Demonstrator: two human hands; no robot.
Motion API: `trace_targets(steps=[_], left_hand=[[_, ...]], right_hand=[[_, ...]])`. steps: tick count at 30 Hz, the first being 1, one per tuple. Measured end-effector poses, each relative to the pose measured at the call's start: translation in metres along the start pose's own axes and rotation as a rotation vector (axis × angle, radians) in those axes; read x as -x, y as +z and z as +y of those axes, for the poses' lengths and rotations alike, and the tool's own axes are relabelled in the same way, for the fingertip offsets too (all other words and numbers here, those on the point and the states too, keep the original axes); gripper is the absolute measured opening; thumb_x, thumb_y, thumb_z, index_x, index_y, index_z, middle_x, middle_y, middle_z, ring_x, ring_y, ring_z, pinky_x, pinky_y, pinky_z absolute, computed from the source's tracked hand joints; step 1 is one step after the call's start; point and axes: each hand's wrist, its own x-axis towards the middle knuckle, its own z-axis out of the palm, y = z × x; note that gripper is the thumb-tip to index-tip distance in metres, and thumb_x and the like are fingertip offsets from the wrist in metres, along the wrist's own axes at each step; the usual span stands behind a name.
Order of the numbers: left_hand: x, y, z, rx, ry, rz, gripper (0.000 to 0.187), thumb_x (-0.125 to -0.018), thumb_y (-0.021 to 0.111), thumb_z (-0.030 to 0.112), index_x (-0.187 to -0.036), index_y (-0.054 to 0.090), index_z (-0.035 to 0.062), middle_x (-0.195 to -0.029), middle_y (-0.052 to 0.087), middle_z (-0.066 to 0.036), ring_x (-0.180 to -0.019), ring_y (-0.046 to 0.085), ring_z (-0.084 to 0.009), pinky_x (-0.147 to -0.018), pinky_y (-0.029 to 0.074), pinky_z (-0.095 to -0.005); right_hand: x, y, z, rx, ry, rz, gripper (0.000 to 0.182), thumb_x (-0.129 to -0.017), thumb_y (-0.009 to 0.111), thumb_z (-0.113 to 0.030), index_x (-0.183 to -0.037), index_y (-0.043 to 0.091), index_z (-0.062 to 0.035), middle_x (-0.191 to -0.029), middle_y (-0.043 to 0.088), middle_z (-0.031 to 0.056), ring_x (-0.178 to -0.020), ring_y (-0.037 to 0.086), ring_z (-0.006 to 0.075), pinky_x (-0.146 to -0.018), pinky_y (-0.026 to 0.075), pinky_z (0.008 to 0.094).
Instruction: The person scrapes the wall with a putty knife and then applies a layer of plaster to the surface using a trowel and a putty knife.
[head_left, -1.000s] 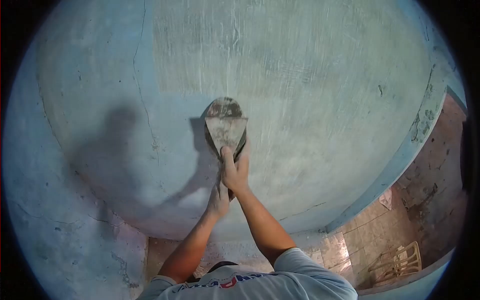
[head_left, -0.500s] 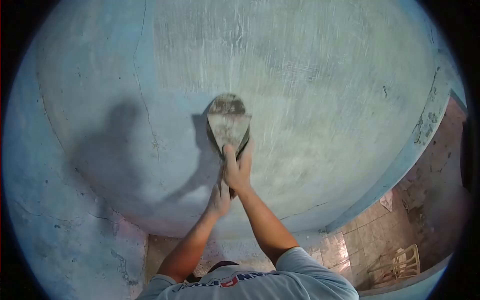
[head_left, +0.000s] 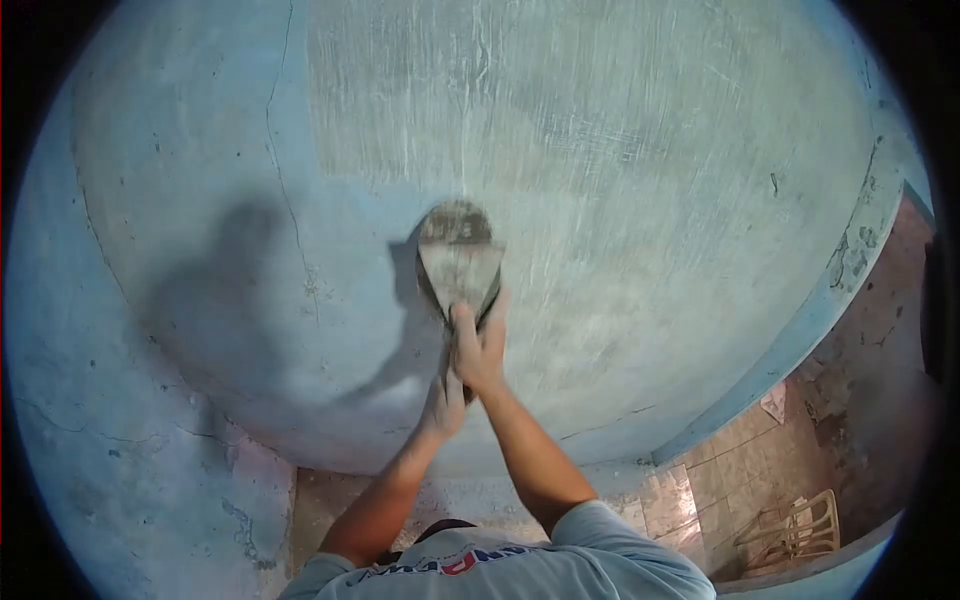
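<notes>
A putty knife [head_left: 462, 268] with a wide, pale, triangular blade points up the wall in front of me. Behind its blade is a rounded, flat, paddle-like piece [head_left: 455, 222] with a stained dark top. My right hand [head_left: 482, 352] is closed on the putty knife, thumb pressed along the base of the blade. Just below and to the left, my left hand [head_left: 443, 408] is wrapped round a handle under the right hand; which of the two tools it belongs to I cannot tell. Both hands look dusty.
The blue wall [head_left: 380, 250] carries a rough greyish coated area [head_left: 620, 130] at top and right, plus a long crack [head_left: 283, 190] on the left. My shadow [head_left: 225, 290] falls leftward. At lower right are floor tiles [head_left: 735, 465] and a plastic chair [head_left: 805, 530].
Both hands, with the putty knife and rounded piece, have slid a little way down the wall. The grip looks the same.
</notes>
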Motion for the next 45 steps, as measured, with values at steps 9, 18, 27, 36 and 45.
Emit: trace_targets(steps=[9, 18, 27, 36, 45], left_hand=[[-0.026, 0.0, 0.038, -0.029, 0.061, 0.01, 0.067, -0.114, 0.026, 0.051, -0.161, 0.028, 0.0028, -0.096, 0.059, -0.003, -0.073, 0.05, -0.0082, -0.062, 0.042, -0.026], [0.032, 0.016, 0.013, 0.024, 0.001, 0.081, 0.068, -0.113, 0.027, 0.053, -0.16, 0.029, 0.0038, -0.098, 0.057, -0.002, -0.071, 0.048, -0.009, -0.061, 0.041, -0.0266], [-0.011, 0.0, 0.016, 0.02, -0.06, -0.022, 0.069, -0.113, 0.027, 0.051, -0.161, 0.027, 0.0014, -0.11, 0.059, -0.007, -0.073, 0.053, -0.0109, -0.062, 0.043, -0.0274], [-0.008, 0.002, 0.012, 0.029, -0.067, -0.068, 0.068, -0.114, 0.026, 0.049, -0.161, 0.03, -0.0002, -0.097, 0.059, -0.005, -0.069, 0.049, -0.0098, -0.06, 0.042, -0.0287], [0.042, 0.021, -0.024, -0.128, 0.064, 0.118, 0.067, -0.113, 0.029, 0.046, -0.162, 0.027, -0.0012, -0.119, 0.062, -0.012, -0.074, 0.057, -0.0154, -0.069, 0.048, -0.0299]], right_hand=[[-0.034, 0.006, -0.027, -0.059, -0.05, -0.023, 0.065, -0.103, 0.06, -0.015, -0.156, 0.031, 0.009, -0.146, 0.053, 0.0251, -0.134, 0.052, 0.0306, -0.115, 0.039, 0.0398], [0.035, -0.006, 0.024, -0.041, -0.019, 0.008, 0.068, -0.103, 0.06, -0.014, -0.157, 0.026, 0.01, -0.146, 0.052, 0.0255, -0.137, 0.05, 0.0296, -0.115, 0.038, 0.038], [-0.016, 0.0, -0.016, -0.021, -0.001, -0.008, 0.065, -0.104, 0.058, -0.014, -0.157, 0.027, 0.01, -0.142, 0.055, 0.0249, -0.132, 0.053, 0.0295, -0.114, 0.039, 0.0378], [-0.013, -0.004, -0.011, -0.011, -0.004, -0.024, 0.067, -0.103, 0.057, -0.013, -0.158, 0.027, 0.0096, -0.149, 0.05, 0.0249, -0.137, 0.049, 0.0305, -0.117, 0.036, 0.0395], [0.055, -0.016, 0.035, -0.017, 0.045, 0.029, 0.069, -0.103, 0.059, -0.012, -0.158, 0.025, 0.0102, -0.15, 0.048, 0.0254, -0.138, 0.048, 0.0303, -0.117, 0.036, 0.0398]])
